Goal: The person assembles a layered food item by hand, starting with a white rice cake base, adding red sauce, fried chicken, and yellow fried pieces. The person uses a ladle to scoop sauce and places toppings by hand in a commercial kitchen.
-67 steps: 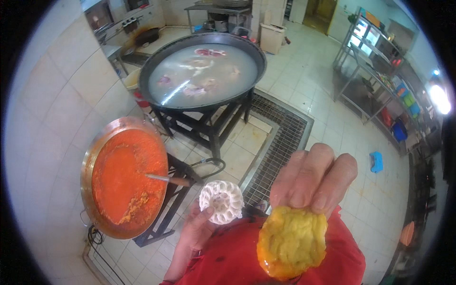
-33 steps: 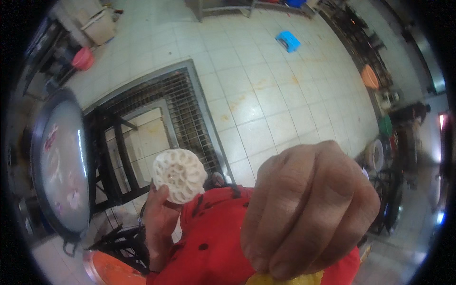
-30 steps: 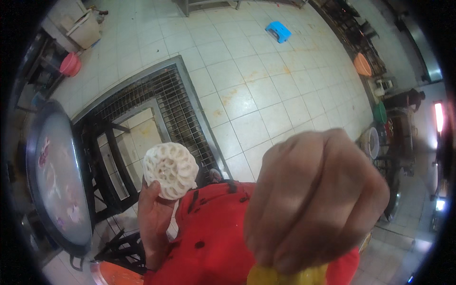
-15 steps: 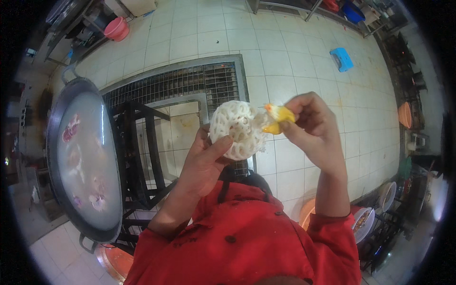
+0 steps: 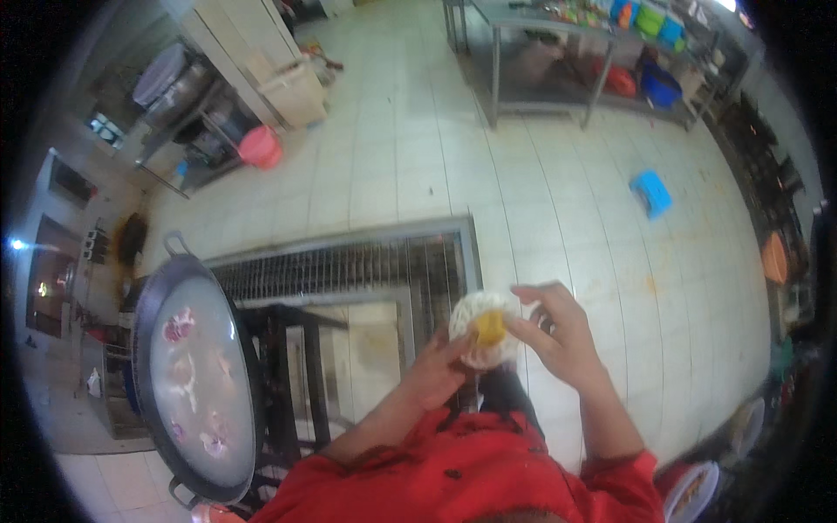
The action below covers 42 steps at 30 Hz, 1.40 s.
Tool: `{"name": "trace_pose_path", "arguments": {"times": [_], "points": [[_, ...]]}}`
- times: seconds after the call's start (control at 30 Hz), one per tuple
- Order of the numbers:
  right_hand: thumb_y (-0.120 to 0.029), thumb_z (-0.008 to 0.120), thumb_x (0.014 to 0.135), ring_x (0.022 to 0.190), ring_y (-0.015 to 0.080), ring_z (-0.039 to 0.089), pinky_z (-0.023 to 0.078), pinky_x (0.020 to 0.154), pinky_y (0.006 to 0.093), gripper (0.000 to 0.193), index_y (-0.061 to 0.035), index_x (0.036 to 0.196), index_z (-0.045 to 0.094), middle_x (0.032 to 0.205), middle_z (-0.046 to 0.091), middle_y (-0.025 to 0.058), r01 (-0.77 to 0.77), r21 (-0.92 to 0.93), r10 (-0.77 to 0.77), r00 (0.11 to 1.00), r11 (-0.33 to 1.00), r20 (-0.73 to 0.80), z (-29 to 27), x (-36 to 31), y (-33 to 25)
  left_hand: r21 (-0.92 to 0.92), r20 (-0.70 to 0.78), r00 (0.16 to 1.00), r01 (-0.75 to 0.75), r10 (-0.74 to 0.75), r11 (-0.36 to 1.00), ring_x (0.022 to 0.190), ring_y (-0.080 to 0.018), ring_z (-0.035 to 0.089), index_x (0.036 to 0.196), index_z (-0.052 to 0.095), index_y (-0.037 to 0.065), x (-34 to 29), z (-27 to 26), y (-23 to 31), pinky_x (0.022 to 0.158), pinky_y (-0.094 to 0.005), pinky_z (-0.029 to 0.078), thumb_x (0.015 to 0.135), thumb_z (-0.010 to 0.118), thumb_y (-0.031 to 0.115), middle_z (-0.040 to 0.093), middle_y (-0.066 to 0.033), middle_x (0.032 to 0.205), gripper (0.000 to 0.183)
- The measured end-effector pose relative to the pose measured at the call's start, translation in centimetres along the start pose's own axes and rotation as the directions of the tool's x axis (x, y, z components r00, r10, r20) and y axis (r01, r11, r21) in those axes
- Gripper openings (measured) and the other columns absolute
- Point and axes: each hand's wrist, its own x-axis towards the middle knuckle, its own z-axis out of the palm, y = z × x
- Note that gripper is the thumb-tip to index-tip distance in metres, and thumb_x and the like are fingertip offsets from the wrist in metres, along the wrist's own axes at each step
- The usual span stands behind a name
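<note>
A round white openwork piece (image 5: 471,305), laced with ring-shaped holes, is held by my left hand (image 5: 436,373) in front of my red jacket. Against its front lies a small yellow piece (image 5: 491,328), blurred now; the earlier frame shows it with an orange tip and a white part. My left fingers wrap the lower left side of the white piece, the thumb by the yellow. Close on the right is my right hand (image 5: 562,340), fingers curved and apart. Its thumb tip is at the edge of the yellow piece; whether it touches cannot be made out.
At my left a big two-handled wok (image 5: 240,410) of cloudy liquid with pinkish pieces rests on a black stand (image 5: 288,375). A floor grate (image 5: 349,261) lies ahead. Farther off are a blue stool (image 5: 650,193), a pink bucket (image 5: 261,147) and a metal table (image 5: 558,26).
My view has tilted up, showing more of the room. The yellow piece has moved from my right fingers' pinch onto the front of the white piece. My right fingers have spread.
</note>
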Motion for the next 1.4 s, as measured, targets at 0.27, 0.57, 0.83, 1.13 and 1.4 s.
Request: {"name": "trace_pose_path", "arguments": {"times": [0.27,0.57,0.83,1.13,1.4], "points": [[-0.037,0.060,0.095,0.086,0.0227,0.065,0.051,0.078,0.0391,0.041,-0.0010,0.112,0.066,0.096,0.069,0.0127,-0.664,-0.010,0.662,0.745,0.748,0.082,-1.2,-6.8,29.8,-0.078,-0.130,0.985,-0.124,0.113,0.989,0.137,-0.0309,0.044,0.150,0.031,0.006,4.6,1.0,4.7,0.112,-0.0487,0.041,0.100,0.057,0.030,0.044,-0.0145,0.148,0.060],[-0.043,0.064,0.091,0.111,0.0252,0.060,0.048,0.096,0.0400,0.051,-0.0091,0.128,0.063,0.121,0.066,0.0159,-0.801,-0.330,0.778,0.247,0.500,0.578,4.1,-2.4,35.1,0.020,-0.215,0.908,-0.364,0.360,0.931,0.139,-0.0282,0.042,0.150,0.033,0.011,8.2,0.6,14.2,0.113,-0.0480,0.037,0.102,0.052,0.033,0.043,-0.0107,0.150,0.056],[-0.040,0.064,0.090,0.113,0.0264,0.060,0.048,0.096,0.0410,0.050,-0.0097,0.130,0.062,0.123,0.065,0.0160,-0.777,-0.244,0.780,0.443,0.580,0.442,8.3,14.9,37.2,-0.067,-0.177,0.899,-0.417,0.401,0.906,0.135,-0.0305,0.046,0.148,0.035,0.008,16.0,-7.1,24.5,0.109,-0.0496,0.044,0.100,0.057,0.027,0.046,-0.0125,0.146,0.056],[-0.038,0.064,0.089,0.115,0.0277,0.060,0.048,0.097,0.0421,0.051,-0.0104,0.132,0.061,0.127,0.064,0.0161,-0.821,-0.268,0.836,0.388,0.505,0.387,10.7,28.4,42.0,0.016,-0.170,0.888,-0.431,0.427,0.902,0.133,-0.0299,0.049,0.148,0.038,0.009,25.5,-8.8,36.7,0.107,-0.0450,0.045,0.102,0.053,0.033,0.047,-0.0116,0.147,0.054],[-0.036,0.064,0.089,0.116,0.0289,0.060,0.048,0.097,0.0431,0.051,-0.0111,0.134,0.060,0.129,0.063,0.0162,-0.527,-0.411,0.638,0.376,0.744,0.672,10.9,37.3,50.9,-0.009,-0.303,0.792,-0.559,0.531,0.829,0.132,-0.0273,0.049,0.149,0.037,0.009,32.5,-8.0,45.1,0.106,-0.0451,0.044,0.104,0.048,0.033,0.047,-0.0103,0.147,0.052]]}}
